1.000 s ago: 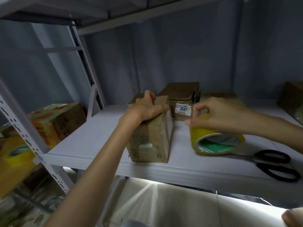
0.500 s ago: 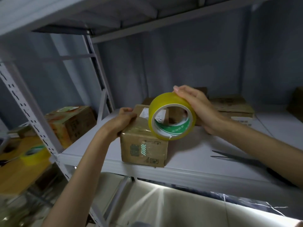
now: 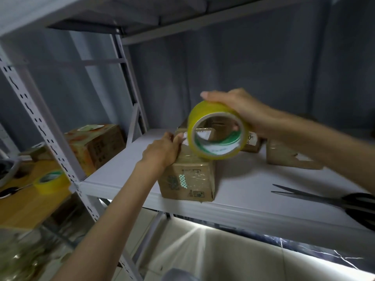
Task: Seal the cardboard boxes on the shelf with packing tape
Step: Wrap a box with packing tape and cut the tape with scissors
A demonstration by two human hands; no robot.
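Note:
A small cardboard box (image 3: 188, 179) stands near the front edge of the white shelf (image 3: 243, 201). My left hand (image 3: 162, 151) grips its top left edge, fingers curled over the flap. My right hand (image 3: 241, 110) holds a roll of yellow packing tape (image 3: 205, 118) upright in the air just above the box's far end, fingers over the top of the roll. Through the roll's hole I see the box top. Two more cardboard boxes, one labelled (image 3: 252, 142) and one plain (image 3: 288, 157), sit further back on the shelf.
Black-handled scissors (image 3: 324, 199) lie on the shelf at the right, blades pointing left. Beyond the perforated shelf upright (image 3: 38, 122), a printed carton (image 3: 95, 145) and a second yellow tape roll (image 3: 50, 181) sit on a wooden surface. Another shelf board hangs overhead.
My right hand has lifted the tape roll off the shelf and turned it upright above the box. My left hand has slid to the box's left top edge.

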